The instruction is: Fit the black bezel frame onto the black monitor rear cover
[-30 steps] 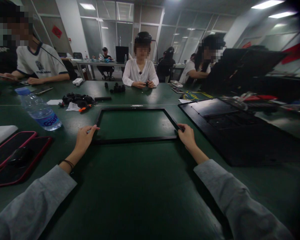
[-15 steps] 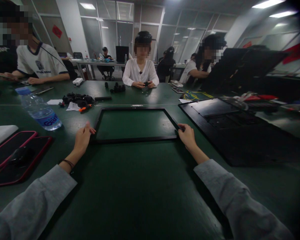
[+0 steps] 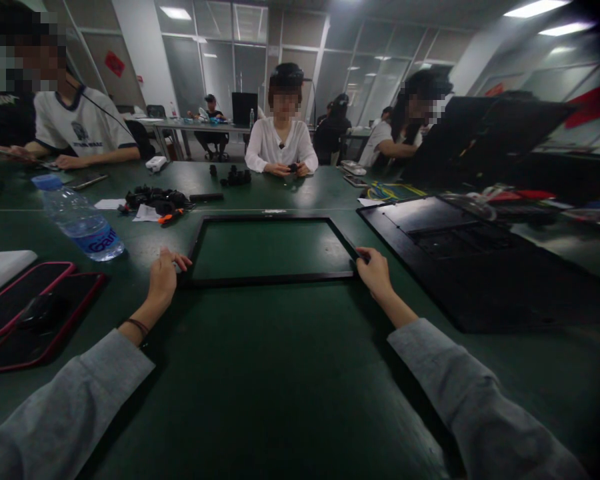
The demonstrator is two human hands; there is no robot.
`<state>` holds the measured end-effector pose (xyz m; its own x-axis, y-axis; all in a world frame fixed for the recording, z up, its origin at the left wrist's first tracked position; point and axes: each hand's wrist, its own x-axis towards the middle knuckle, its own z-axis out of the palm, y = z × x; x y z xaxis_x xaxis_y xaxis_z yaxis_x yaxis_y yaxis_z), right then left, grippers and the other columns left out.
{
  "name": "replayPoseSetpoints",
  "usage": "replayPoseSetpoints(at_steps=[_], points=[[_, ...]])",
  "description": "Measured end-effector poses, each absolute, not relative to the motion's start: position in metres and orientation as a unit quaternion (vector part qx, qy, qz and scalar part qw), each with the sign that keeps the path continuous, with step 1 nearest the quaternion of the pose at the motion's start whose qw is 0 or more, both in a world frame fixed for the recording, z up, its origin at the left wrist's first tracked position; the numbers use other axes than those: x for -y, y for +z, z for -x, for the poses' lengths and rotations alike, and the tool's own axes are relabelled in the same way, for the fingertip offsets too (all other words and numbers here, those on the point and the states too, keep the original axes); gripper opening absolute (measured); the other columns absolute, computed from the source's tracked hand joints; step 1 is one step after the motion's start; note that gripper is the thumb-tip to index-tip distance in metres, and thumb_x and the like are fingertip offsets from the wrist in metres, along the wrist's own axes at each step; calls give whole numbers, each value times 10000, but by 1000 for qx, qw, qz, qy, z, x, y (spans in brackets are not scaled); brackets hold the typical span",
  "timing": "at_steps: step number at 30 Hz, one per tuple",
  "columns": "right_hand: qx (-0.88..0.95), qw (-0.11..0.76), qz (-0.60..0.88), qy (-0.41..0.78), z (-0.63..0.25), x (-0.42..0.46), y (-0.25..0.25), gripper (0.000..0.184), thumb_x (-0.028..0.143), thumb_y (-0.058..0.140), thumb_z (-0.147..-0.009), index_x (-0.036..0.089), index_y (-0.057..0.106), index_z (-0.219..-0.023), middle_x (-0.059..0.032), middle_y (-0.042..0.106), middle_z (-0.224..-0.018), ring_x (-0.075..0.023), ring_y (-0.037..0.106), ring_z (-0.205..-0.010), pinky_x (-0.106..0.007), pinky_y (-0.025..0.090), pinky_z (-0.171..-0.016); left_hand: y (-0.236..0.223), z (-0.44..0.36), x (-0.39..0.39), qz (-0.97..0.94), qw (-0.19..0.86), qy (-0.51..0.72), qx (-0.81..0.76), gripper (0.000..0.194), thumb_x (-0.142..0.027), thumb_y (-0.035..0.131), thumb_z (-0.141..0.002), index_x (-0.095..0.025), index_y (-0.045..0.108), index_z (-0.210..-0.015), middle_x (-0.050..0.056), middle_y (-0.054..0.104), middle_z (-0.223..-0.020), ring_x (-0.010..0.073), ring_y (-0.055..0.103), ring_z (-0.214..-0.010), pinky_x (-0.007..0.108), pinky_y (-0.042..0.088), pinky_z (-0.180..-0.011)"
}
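A thin black rectangular frame (image 3: 275, 280), like a monitor bezel, lies on the green table in front of me; the tabletop shows through its middle. At its left side is my left hand (image 3: 164, 277), thumb raised and fingers stretched apart, the fingertips at the frame's edge. Whether they touch it I cannot tell. My right hand (image 3: 375, 270) pinches the right side of the frame, with its thumb and fingers closed on the edge.
Left stand a tilted-looking water bottle (image 3: 87, 227) and red-edged phone-like flat items (image 3: 70, 320) with a black mouse-like object (image 3: 43, 310). A large black panel (image 3: 480, 267) lies right. Black parts (image 3: 155, 199) sit beyond. A person (image 3: 281, 143) sits opposite, others nearby.
My left hand has turned slightly and its thumb has shifted left, away from the frame's edge. My right hand and the frame have stayed in place.
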<state>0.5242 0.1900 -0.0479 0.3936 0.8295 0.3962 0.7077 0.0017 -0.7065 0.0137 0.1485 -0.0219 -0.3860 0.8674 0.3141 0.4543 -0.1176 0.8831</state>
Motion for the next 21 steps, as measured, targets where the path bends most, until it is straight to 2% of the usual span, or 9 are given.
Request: replayPoseSetpoints(at_steps=[10, 21], points=[[551, 452, 699, 61, -526, -191, -50, 356, 199, 562, -747, 209, 702, -1074, -101, 718, -1047, -272, 633, -1084, -477, 490, -1030, -16, -16, -146, -541, 182, 535, -623, 496, -331, 290, -896, -253, 546, -478, 92, 708, -787, 247, 665, -917, 401, 470, -986], [556, 449, 697, 50, -526, -192, -51, 357, 215, 562, -742, 202, 706, -1069, -107, 724, -1031, -280, 642, -1071, -479, 492, -1020, -14, -16, -145, -562, 178, 520, -618, 496, -330, 298, -888, -245, 588, -495, 101, 722, -827, 253, 661, -954, 408, 481, -1017]])
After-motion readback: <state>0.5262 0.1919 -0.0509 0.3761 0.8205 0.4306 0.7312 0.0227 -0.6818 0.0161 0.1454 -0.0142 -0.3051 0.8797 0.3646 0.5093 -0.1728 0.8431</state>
